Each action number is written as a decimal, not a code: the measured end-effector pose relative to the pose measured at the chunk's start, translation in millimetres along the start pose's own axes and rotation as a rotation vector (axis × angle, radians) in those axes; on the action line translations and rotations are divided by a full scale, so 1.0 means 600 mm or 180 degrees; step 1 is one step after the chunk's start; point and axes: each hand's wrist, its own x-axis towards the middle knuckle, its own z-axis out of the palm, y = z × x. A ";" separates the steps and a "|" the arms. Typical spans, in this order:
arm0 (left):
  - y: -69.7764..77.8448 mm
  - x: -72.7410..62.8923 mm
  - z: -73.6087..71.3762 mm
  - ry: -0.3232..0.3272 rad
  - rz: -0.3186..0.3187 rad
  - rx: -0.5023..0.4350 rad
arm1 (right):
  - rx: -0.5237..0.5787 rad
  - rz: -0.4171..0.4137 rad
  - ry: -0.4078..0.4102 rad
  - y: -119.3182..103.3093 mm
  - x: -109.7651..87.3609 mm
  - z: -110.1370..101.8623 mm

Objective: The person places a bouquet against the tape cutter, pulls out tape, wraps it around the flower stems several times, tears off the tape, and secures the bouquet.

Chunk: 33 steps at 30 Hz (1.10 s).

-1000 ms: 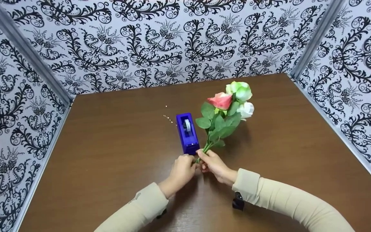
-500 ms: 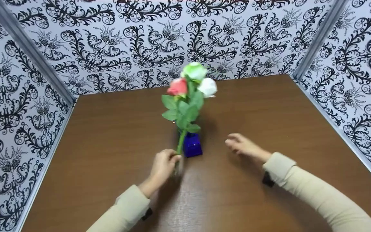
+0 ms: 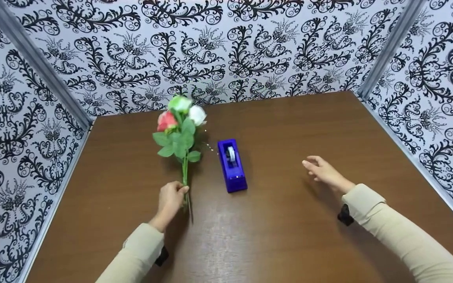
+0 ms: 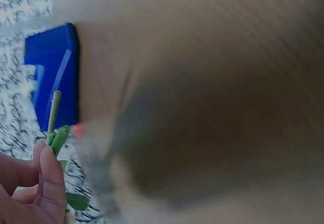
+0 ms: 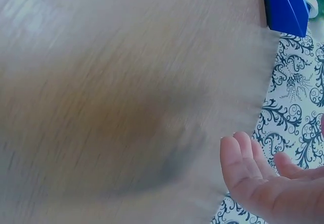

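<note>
My left hand (image 3: 171, 197) pinches the green stems of a small bunch of artificial roses (image 3: 180, 135), left of the tape dispenser. The blooms are coral, green-white and white, with green leaves below them. Cut stem ends (image 4: 56, 118) poke out past the thumb and fingers in the left wrist view. A blue tape dispenser (image 3: 232, 167) with a roll of clear tape stands on the table between the hands. Well to its right, my right hand (image 3: 326, 171) hovers above the table with loosely bent fingers and nothing in them.
The brown wooden table (image 3: 266, 236) is bounded by patterned black-and-white walls (image 3: 250, 43) at the back and both sides. Small shiny specks (image 3: 210, 147) lie just left of the dispenser.
The left hand has carried the roses from right of the dispenser across to its left. The right hand has let go of the stems and moved away to the right.
</note>
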 end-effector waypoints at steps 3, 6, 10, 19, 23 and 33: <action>-0.020 0.001 0.001 -0.0089 -0.0188 -0.0022 | -0.0008 0.0003 -0.0012 0.002 0.000 0.000; -0.038 0.001 0.002 -0.0142 -0.0304 0.0020 | -0.0006 0.0010 -0.0018 0.000 0.000 0.001; -0.055 0.000 0.002 -0.0310 -0.0542 -0.0037 | -0.0043 0.0020 -0.0105 0.001 0.000 -0.001; -0.054 0.001 0.000 -0.0532 -0.0804 -0.0165 | -0.0120 0.0026 -0.0191 0.005 0.001 -0.002; -0.052 0.000 0.001 -0.0450 -0.0469 0.0159 | -0.0400 -0.0119 -0.0047 0.004 0.005 -0.005; -0.056 0.020 -0.035 0.0447 0.0556 0.1240 | -0.1697 -0.0969 0.0577 -0.001 0.039 -0.014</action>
